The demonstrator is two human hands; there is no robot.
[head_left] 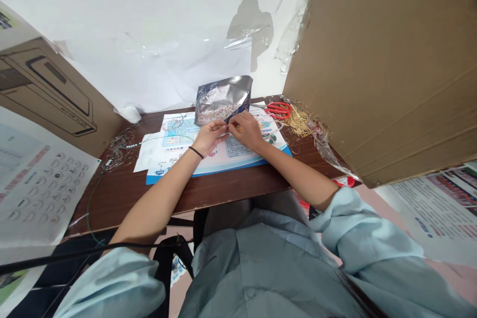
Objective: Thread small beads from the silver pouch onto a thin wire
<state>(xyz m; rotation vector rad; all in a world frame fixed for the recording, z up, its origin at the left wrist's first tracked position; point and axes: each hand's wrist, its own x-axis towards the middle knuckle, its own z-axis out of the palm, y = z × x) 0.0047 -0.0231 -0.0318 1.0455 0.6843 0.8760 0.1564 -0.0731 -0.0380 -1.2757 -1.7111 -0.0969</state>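
- Beads [218,113], tiny and pale, lie heaped in a bag [241,93] on the far side of the hands; each should be very light, hard and quick to roll, so a fingertip pinch across one bead suits best.
- Bag, dark outside and silver within, looks thin, slick and crinkly; its side edges would be the safest place to take hold, since squashing the middle might spill beads.
- Left hand [211,136] reaches to the bag's near edge, fingers bent and drawn together; its grip may be pinching something small, but I cannot tell.
- Right hand [246,130] is just beside it, fingers curled down and fingertips close to the left's; what its grip closes on, if anything, is hidden.
- Thread [121,145] lies tangled at the left with white beads on it; it looks limp, springy and easily snarled, best taken near a free end.
- Printed paper [179,161] lies flat under both hands on the brown bench [219,194].
- Scissors [279,110] with red handles rest to the right, touching or just beside thin yellow sticks [300,121].
- Cardboard [387,69] walls off the right side.
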